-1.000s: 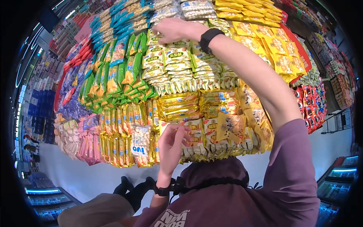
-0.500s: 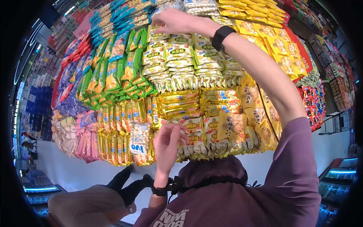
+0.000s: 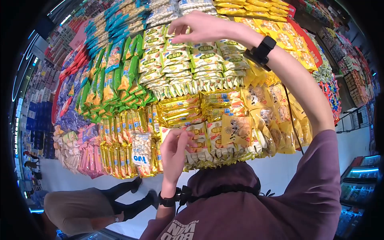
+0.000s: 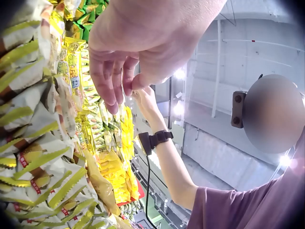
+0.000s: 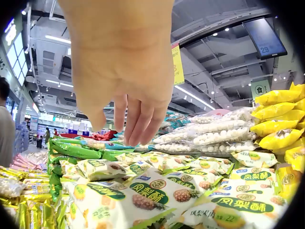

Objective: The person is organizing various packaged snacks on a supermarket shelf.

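Observation:
My right hand [image 3: 200, 28] hovers over stacked white-and-green pineapple cake packets [image 3: 176, 56], fingers drooping, holding nothing. In the right wrist view its fingers [image 5: 136, 124] hang above the packets. At the front of the display my left hand [image 3: 174, 156] is loosely bent beside white-and-yellow packets [image 3: 196, 138], nothing between its fingers. The left wrist view shows the left hand [image 4: 143, 43] hanging loosely past the packet rows. A clear bag of white balls [image 3: 142, 148] lies on gold packets [image 3: 116, 144], left of the left hand.
Green packets [image 3: 128, 74] and blue packets [image 3: 116, 26] fill the display's left. Yellow bags [image 3: 288, 34] lie at its right, with tan bags [image 3: 237, 132] at the front. Bags of white balls [image 5: 219, 133] stand behind the pineapple cakes. Another person [image 3: 80, 208] is at the lower left.
My right hand has moved right across the pineapple cakes, away from the green packets. My left hand stays nearly still. The head view has shifted slightly, and the other person has moved left.

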Demonstrator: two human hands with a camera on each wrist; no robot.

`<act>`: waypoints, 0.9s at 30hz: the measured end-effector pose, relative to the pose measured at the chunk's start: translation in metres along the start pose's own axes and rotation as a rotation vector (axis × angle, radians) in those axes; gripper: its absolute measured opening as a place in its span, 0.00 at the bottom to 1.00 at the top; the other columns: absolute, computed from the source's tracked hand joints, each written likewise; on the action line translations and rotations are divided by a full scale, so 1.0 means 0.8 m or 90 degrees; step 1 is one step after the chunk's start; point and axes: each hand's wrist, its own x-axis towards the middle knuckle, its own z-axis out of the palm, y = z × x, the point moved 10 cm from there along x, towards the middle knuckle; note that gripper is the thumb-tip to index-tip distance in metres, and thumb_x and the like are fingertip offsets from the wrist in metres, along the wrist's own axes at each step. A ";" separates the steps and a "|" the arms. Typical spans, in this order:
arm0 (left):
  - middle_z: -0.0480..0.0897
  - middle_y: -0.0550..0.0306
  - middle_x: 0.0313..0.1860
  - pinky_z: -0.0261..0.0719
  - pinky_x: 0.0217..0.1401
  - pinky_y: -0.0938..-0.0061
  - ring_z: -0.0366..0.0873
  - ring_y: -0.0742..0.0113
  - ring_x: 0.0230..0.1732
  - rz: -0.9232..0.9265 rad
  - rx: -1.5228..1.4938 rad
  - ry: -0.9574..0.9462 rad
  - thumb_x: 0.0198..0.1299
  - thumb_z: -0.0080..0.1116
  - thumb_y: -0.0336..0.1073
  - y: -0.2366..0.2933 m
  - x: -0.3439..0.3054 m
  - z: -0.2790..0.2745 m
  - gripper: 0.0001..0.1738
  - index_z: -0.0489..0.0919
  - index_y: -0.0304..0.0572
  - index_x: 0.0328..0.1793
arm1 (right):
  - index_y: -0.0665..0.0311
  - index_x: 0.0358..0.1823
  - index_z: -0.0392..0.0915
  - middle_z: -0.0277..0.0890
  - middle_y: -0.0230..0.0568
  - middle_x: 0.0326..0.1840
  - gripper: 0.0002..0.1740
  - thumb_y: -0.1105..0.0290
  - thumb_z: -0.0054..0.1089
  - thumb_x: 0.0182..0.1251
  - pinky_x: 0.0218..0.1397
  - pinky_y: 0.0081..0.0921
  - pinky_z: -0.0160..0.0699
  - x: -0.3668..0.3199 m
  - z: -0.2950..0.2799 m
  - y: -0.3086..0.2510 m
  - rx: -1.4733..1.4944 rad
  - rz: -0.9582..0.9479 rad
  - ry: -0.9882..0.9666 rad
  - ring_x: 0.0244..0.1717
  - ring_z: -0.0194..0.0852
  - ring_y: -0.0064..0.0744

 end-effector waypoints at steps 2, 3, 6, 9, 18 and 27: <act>0.86 0.54 0.44 0.79 0.35 0.79 0.85 0.72 0.36 -0.006 -0.017 0.001 0.78 0.53 0.32 -0.004 -0.003 -0.004 0.08 0.79 0.35 0.50 | 0.66 0.56 0.82 0.89 0.45 0.43 0.16 0.64 0.64 0.72 0.53 0.32 0.85 -0.011 -0.031 0.019 -0.035 0.026 0.037 0.46 0.89 0.37; 0.86 0.54 0.44 0.79 0.35 0.79 0.85 0.72 0.36 -0.005 -0.016 0.003 0.78 0.52 0.32 -0.004 -0.004 -0.005 0.08 0.79 0.35 0.49 | 0.65 0.61 0.77 0.83 0.45 0.44 0.20 0.71 0.65 0.68 0.48 0.32 0.85 -0.017 -0.047 0.036 0.001 -0.030 0.094 0.43 0.86 0.36; 0.86 0.54 0.44 0.79 0.35 0.79 0.85 0.72 0.36 -0.004 -0.014 0.008 0.78 0.52 0.32 -0.005 -0.007 -0.007 0.08 0.79 0.36 0.50 | 0.67 0.58 0.75 0.82 0.47 0.43 0.19 0.75 0.62 0.66 0.47 0.35 0.85 -0.040 -0.069 0.077 0.012 0.012 0.120 0.42 0.84 0.37; 0.87 0.54 0.44 0.79 0.35 0.79 0.85 0.72 0.36 -0.005 -0.013 0.013 0.78 0.52 0.32 -0.006 -0.009 -0.008 0.08 0.79 0.36 0.50 | 0.67 0.54 0.81 0.87 0.45 0.41 0.14 0.73 0.62 0.69 0.50 0.32 0.85 -0.049 -0.074 0.096 -0.081 0.042 0.077 0.45 0.87 0.36; 0.87 0.53 0.45 0.79 0.36 0.79 0.85 0.72 0.36 -0.010 -0.008 0.009 0.78 0.51 0.32 -0.008 -0.011 -0.004 0.08 0.79 0.36 0.50 | 0.67 0.54 0.82 0.87 0.45 0.46 0.16 0.67 0.66 0.68 0.52 0.36 0.85 -0.074 -0.066 0.100 -0.129 0.068 0.053 0.48 0.87 0.37; 0.86 0.54 0.44 0.79 0.34 0.78 0.85 0.71 0.34 -0.007 0.015 0.009 0.80 0.50 0.36 -0.006 -0.009 0.015 0.12 0.79 0.34 0.48 | 0.69 0.58 0.78 0.84 0.59 0.45 0.24 0.62 0.67 0.65 0.57 0.50 0.82 -0.021 0.036 -0.042 -0.155 -0.059 -0.044 0.50 0.84 0.58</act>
